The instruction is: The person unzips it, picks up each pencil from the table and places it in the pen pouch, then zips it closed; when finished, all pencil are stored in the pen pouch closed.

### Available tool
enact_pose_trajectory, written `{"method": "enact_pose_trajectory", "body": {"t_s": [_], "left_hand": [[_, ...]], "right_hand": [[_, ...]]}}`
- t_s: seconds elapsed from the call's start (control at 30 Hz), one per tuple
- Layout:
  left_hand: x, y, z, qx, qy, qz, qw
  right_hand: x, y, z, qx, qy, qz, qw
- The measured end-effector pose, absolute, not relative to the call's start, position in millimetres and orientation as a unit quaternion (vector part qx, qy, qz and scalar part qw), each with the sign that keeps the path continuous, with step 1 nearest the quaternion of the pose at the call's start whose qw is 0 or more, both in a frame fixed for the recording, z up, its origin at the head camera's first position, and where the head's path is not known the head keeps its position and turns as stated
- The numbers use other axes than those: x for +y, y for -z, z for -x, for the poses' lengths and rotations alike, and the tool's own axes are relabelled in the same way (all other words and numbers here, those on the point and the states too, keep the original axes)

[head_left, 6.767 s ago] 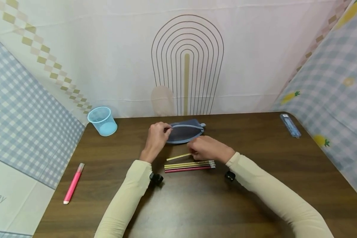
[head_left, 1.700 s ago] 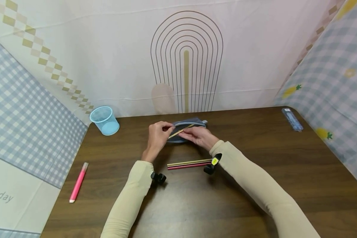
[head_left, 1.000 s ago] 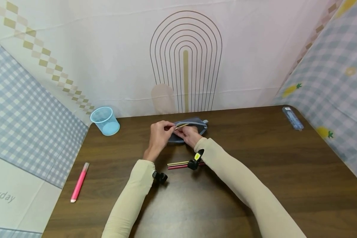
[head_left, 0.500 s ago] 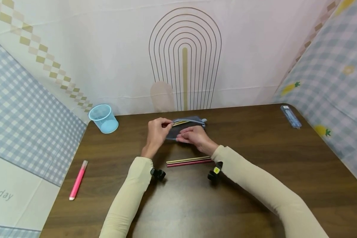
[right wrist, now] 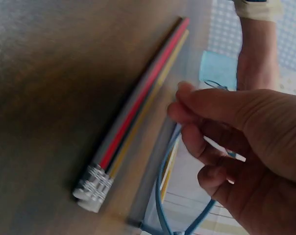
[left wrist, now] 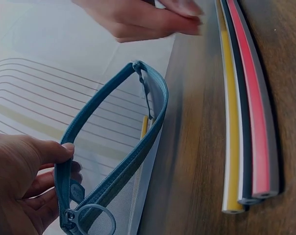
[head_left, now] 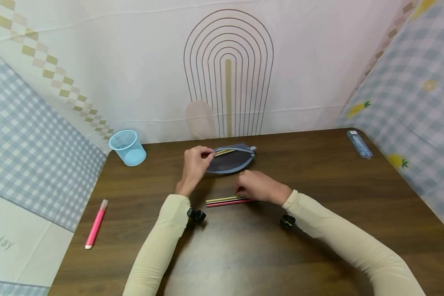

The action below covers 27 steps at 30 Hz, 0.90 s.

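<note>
My left hand [head_left: 193, 168] pinches the zipped edge of a blue-grey mesh pencil case [head_left: 227, 167] between thumb and fingers. Its mouth gapes wide, and yellow pencils [head_left: 223, 152] show inside. In front of the case, a yellow pencil [left wrist: 230, 142], a black pencil [left wrist: 244, 132] and a red pencil [left wrist: 256, 132] lie side by side on the table. White erasers in metal bands [right wrist: 93, 191] tip their near ends in the right wrist view. Just over these pencils is my right hand [head_left: 260, 186], fingers loosely bent, nothing between thumb and fingertips.
A light blue mesh cup [head_left: 129, 151] stands at the back left of the wooden table [head_left: 222, 255]. Nearer on the left lies a pink marker [head_left: 96, 225]. A slim transparent blue pack [head_left: 359, 144] lies at the back right. Patterned cloth hangs behind and at both sides.
My right hand put a yellow pencil into the case, came out without it and moved back to the remaining row. Fewer pencils lie on the table. My left hand keeps its grip.
</note>
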<state>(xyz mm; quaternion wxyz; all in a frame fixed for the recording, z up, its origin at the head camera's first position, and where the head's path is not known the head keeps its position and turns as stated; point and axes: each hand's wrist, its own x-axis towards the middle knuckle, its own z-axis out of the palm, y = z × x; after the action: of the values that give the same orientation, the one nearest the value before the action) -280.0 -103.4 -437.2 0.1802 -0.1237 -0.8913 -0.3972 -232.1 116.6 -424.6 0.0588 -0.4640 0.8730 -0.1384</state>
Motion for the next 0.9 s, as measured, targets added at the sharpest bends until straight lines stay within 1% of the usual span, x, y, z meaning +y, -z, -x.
{"method": "enact_pose_trajectory", "body": {"t_s": [0.23,0.4,0.47,0.67,0.73,0.8,0.9], "left_hand": [[-105,438,280,-0.893,0.393,0.123,0.182],[-107,439,279,-0.892,0.395,0.124,0.184],[-107,439,279,-0.891,0.395,0.126,0.184],[-109,439,279,-0.888,0.394,0.132,0.194],[-110,439,279,-0.887,0.396,0.131,0.197],[-110,439,279,-0.888,0.396,0.129,0.195],[-111,439,279,-0.889,0.397,0.128,0.19]], "right_hand": [[113,432,230,0.889,0.097,0.444,0.055],[108,436,230,0.889,0.083,0.448,0.04],[108,437,230,0.889,0.077,0.45,0.026],[110,440,232,0.884,0.012,0.464,-0.047],[111,440,234,0.881,0.002,0.47,-0.055],[112,438,235,0.879,0.015,0.475,-0.039],[117,430,237,0.876,0.071,0.476,0.031]]}}
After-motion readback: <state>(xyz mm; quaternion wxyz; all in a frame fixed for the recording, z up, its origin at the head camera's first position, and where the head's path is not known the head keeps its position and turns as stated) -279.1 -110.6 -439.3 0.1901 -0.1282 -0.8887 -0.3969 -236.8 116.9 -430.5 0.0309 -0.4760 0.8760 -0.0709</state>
